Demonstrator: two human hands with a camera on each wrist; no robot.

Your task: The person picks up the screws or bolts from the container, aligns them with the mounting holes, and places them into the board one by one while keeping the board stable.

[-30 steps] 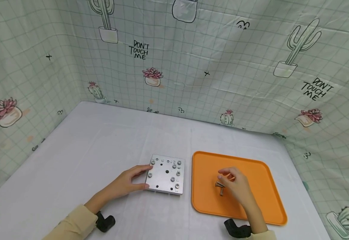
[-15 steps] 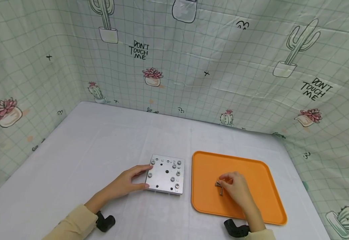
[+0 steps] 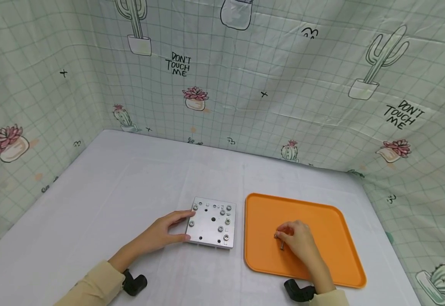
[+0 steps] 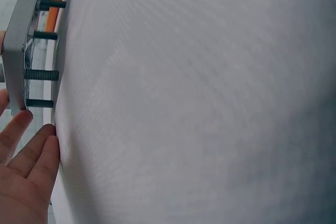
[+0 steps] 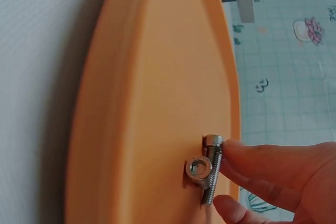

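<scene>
**Inspected at pick-up stage; hold unverified**

Located the metal plate (image 3: 209, 223) on the white table (image 3: 149, 178), left of the orange tray (image 3: 261, 221), with several fitted screws (image 3: 220, 228) and with threaded shanks (image 4: 42, 74) protruding beneath. Found the left hand (image 3: 165, 231) against the plate's left edge, in contact by spread fingers and thumb. Found the right hand (image 3: 300, 240) well apart from it, over the tray, with a fingertip on the head of the rear screw (image 5: 215, 156) and with the thumb near its threaded end; cannot tell whether pinched. Noted also a front screw (image 5: 199, 167), overlapping in view.

Judge the step in hand as taking one loose screw. Would require next: a secure pinch, a lift clear, then upright alignment over a bare hole (image 3: 201, 238).
</scene>
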